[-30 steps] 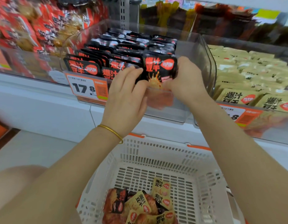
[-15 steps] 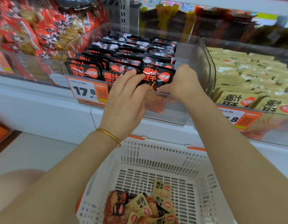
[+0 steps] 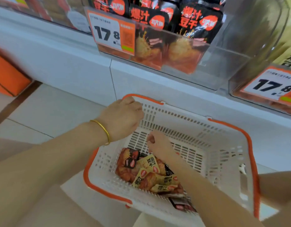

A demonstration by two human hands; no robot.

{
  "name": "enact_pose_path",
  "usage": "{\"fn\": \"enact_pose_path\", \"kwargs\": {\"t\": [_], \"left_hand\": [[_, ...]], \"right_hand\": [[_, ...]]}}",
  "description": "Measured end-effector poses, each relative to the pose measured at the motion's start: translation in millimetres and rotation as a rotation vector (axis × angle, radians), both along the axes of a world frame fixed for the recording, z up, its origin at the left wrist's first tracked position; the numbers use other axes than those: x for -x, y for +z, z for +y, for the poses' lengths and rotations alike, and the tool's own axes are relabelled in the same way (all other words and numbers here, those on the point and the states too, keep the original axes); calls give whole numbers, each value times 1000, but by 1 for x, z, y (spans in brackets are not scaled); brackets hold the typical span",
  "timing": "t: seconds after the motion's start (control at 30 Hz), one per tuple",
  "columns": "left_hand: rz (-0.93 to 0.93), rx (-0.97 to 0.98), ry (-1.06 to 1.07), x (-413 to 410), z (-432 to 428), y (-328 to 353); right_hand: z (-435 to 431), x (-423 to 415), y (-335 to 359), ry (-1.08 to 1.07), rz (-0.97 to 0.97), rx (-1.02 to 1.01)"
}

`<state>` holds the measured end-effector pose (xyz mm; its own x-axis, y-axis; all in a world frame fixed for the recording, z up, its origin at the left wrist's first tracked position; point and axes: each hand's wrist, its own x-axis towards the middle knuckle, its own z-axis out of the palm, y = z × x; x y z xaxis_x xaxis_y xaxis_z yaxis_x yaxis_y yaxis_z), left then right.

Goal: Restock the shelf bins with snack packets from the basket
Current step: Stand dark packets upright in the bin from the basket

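A white basket with an orange rim [image 3: 231, 126] stands on the floor below the shelf. Several black and yellow snack packets [image 3: 148, 171] lie in its near left part. My right hand [image 3: 157, 145] is inside the basket just above the packets, fingers curled, with nothing visible in it. My left hand [image 3: 123, 117], a gold bangle at its wrist, is curled over the basket's far left corner; whether it grips the rim I cannot tell. Above, the clear shelf bin [image 3: 223, 66] holds upright black packets [image 3: 198, 22].
A 17.8 price tag [image 3: 108, 30] is fixed to the front of the clear bin. Another bin with a similar tag [image 3: 270, 86] sits to the right. An orange box [image 3: 7, 76] stands on the floor at the left. The white shelf base runs behind the basket.
Both hands have let go of the black packet, which now stands at the bin's front, and have dropped down to the basket. The view has tilted downward.
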<state>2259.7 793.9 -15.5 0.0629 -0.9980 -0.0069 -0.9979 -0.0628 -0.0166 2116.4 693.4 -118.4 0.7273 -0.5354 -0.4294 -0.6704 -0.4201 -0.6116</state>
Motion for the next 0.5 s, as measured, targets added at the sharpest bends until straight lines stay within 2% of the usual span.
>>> {"fn": "enact_pose_path", "kwargs": {"t": [0.1, 0.23, 0.3, 0.37, 0.5], "left_hand": [[39, -66, -8, -3, 8, -6], [61, -120, 15, -6, 3, -6], [56, -125, 11, -8, -1, -4], [18, -164, 22, -11, -3, -3], [-14, -247, 47, -14, -1, -3]], "right_hand": [[27, -9, -49, 77, 125, -134], [47, -20, -81, 90, 258, -112], [51, -20, -94, 37, 303, -165], [55, -18, -99, -34, 290, -198], [48, -11, -72, -88, 161, -54]]}}
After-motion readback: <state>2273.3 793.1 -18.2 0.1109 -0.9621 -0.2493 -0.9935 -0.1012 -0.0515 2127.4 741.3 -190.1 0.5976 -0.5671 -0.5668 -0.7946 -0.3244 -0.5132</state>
